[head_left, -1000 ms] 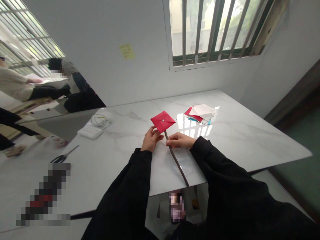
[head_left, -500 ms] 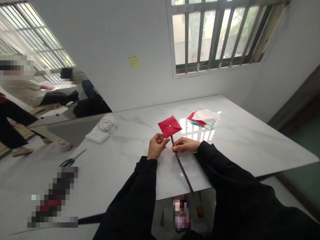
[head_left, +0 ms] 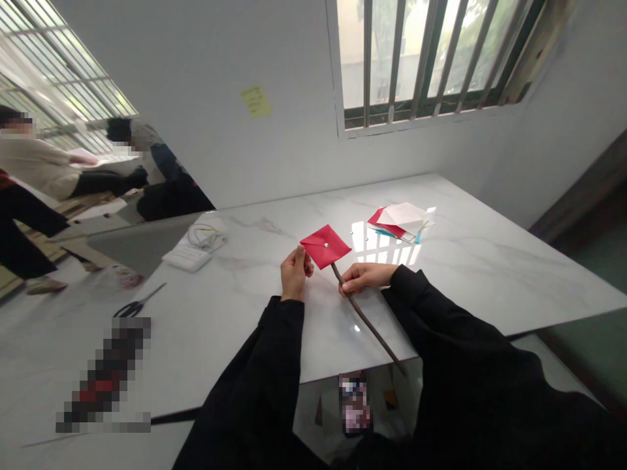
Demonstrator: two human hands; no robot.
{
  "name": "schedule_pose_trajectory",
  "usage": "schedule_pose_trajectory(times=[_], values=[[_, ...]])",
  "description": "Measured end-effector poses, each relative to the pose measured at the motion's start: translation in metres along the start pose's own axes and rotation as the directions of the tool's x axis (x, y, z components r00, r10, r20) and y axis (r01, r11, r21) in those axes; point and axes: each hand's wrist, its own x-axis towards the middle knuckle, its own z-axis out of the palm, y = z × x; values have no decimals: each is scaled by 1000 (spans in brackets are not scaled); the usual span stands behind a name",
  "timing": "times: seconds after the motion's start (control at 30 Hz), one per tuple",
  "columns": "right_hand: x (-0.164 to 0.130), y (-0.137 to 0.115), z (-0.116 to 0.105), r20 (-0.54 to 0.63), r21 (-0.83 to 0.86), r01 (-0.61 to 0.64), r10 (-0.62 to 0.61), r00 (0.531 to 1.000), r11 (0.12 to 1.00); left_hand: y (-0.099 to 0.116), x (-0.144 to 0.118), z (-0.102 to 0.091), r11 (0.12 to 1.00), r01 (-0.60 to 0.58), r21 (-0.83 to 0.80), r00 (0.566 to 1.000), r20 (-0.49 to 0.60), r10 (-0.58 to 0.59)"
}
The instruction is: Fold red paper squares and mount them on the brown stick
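Note:
A red folded paper square (head_left: pixel 326 245) with a small metal pin at its middle sits on the top end of a thin brown stick (head_left: pixel 368 322). My left hand (head_left: pixel 294 274) pinches the paper's left corner. My right hand (head_left: pixel 365 277) grips the stick just below the paper. The stick slants down to the right, past the front edge of the white marble table (head_left: pixel 470 267). Both my sleeves are black.
A pile of red, white and blue paper sheets (head_left: pixel 400 220) lies beyond my right hand. A white box with a coiled cable (head_left: pixel 196 247) and black scissors (head_left: pixel 138 301) lie at the left. Other people are reflected in a mirror (head_left: pixel 73 176) at the far left.
The stick's lower end has swung out to the right, and the paper now lies flatter. My left hand has moved from under the paper to its left corner.

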Motion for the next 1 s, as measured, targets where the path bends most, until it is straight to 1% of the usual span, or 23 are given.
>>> schedule_pose_trajectory(times=[0.07,0.13,0.17,0.23,0.37,0.5,0.53,0.6,0.67,0.73,0.8,0.87,1.0], values=[[-1,0,0,42,-3,0,0,999,1000,0,2,0,998,48,-48,996,-77,-51],[-2,1,-1,58,3,4,-4,998,1000,0,3,-1,993,90,-81,985,-139,-101],[-2,2,-1,51,14,9,-9,999,1000,0,4,-1,989,109,-96,980,-156,-123],[-2,4,-1,12,59,21,-22,1000,998,1,4,-2,983,141,-122,975,-153,-159],[1,7,0,-118,211,53,-29,993,976,2,4,-3,979,174,-111,981,-65,-181],[6,9,1,-249,338,107,-21,968,935,4,0,-1,974,216,-62,976,17,-216],[7,9,2,-270,354,117,-18,963,928,5,-1,0,972,230,-50,972,56,-227],[9,9,2,-312,371,134,-13,950,919,6,-5,2,968,250,-5,953,177,-246],[11,9,3,-348,378,152,-12,937,913,6,-9,4,965,253,68,913,314,-261],[12,9,3,-357,373,160,-18,934,914,5,-11,5,959,254,123,869,406,-282],[13,9,4,-336,347,157,-33,941,925,2,-12,5,954,269,134,839,454,-300],[13,9,4,-307,303,147,-49,950,941,-1,-11,4,952,282,120,826,475,-304],[13,8,4,-265,234,116,-52,963,965,-2,-12,4,955,276,108,821,490,-292]])
